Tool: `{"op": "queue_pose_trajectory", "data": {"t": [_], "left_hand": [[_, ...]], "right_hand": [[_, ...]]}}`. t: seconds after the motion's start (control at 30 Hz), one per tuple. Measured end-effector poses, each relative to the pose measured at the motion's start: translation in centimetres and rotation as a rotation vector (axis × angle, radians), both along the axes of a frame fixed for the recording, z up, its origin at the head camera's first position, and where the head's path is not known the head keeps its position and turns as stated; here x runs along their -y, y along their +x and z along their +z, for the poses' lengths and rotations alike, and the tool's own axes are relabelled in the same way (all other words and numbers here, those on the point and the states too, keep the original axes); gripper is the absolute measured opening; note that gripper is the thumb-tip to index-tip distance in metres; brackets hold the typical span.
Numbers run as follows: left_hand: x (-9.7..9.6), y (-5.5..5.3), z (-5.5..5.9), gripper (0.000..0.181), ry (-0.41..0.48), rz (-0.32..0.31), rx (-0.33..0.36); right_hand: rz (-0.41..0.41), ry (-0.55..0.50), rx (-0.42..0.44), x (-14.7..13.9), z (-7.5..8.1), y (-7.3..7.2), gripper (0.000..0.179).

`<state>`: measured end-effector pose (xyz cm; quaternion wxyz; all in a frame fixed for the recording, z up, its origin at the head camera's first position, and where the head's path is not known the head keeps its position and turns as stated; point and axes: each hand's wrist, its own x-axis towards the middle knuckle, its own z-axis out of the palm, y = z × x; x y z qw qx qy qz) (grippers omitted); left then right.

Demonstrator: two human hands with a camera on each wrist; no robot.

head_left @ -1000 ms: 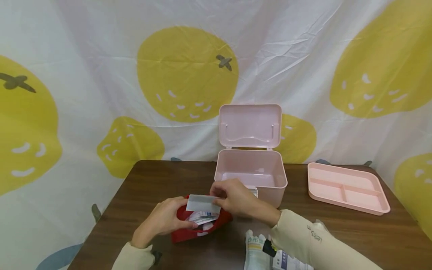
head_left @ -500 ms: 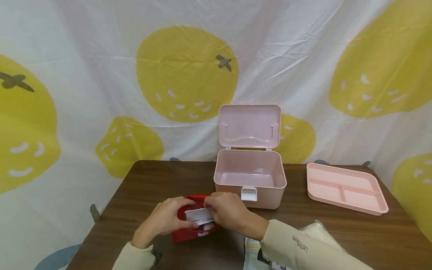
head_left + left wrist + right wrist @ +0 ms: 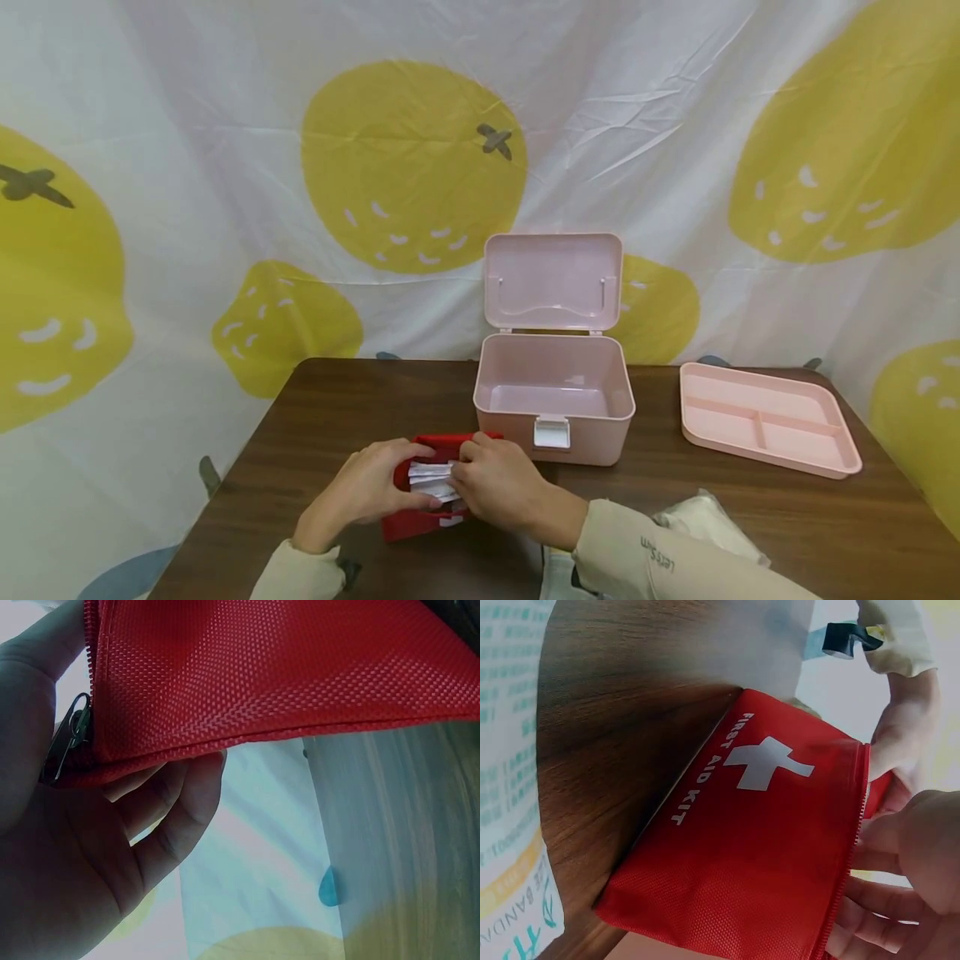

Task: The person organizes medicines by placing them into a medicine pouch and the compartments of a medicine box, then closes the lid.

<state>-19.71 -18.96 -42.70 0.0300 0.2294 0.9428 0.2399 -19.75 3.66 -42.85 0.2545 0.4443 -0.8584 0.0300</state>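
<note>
Gripping red pouch [image 3: 412, 524] at 6 o'clock, left hand [image 3: 367, 483] curls round its 9 o'clock end; right hand [image 3: 498, 486] at 3 o'clock, can't tell if pinching; white packets [image 3: 431, 481] could snag zipper [image 3: 861, 802] if crooked

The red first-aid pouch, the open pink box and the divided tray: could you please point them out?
Red first-aid pouch [image 3: 761, 836], right wrist view: its printed front panel.
Pink box [image 3: 553, 360], head view: its inner back wall.
Divided tray [image 3: 768, 395], head view: bare floor of its long compartment.
</note>
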Motion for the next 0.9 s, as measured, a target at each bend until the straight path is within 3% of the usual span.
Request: {"op": "queue_pose_trajectory", "data": {"t": [0.13, 0.27, 0.53, 0.77, 0.9], "left_hand": [[0.0, 0.0, 0.0, 0.061, 0.001, -0.001, 0.005], [0.0, 0.1, -0.2, 0.064, 0.031, -0.009, 0.018], [1.0, 0.5, -0.7, 0.080, 0.216, -0.007, 0.141], [2.6, 1.1, -1.6, 0.098, 0.325, -0.018, 0.127], [3.4, 1.3, -2.0, 0.087, 0.343, 0.006, 0.135]], "right_hand": [[-0.010, 0.060, -0.058, 0.2, -0.3, 0.0, 0.006], [-0.030, 0.124, -0.057, 0.3, -0.6, 0.0, 0.002], [-0.076, 0.158, -0.019, 0.4, 0.0, 0.2, 0.014], [-0.085, 0.149, -0.008, 0.4, -0.1, 0.2, 0.022], [-0.086, 0.129, -0.038, 0.4, -0.3, 0.0, 0.021]]}}
